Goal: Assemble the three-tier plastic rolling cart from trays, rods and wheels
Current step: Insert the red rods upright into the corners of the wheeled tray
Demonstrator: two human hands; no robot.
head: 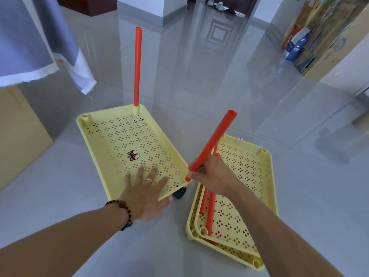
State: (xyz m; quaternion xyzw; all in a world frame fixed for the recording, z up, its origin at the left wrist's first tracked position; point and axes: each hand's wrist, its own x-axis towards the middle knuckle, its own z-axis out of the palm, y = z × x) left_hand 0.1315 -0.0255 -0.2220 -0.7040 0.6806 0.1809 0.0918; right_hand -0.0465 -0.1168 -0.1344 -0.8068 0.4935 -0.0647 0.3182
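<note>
The tray [111,136] on the left is pale yellow, its base pierced with a repeating pattern of small four-hole diamond clusters, and it carries a sticker [133,155] of a black, white and tan cartoon face with a red spot. The stacked trays [249,176] on the right show the same yellow and the same diamond perforation. The upright rod [137,64], the rod [214,139] in the right hand [211,174] and the loose rods [209,214] are orange-red. A black wheel [179,193] shows under the left tray. The left hand [144,191] wears a silver ring [148,180] and a dark red and black bead bracelet [123,208]. The floor [60,186] is glossy grey tile.
</note>
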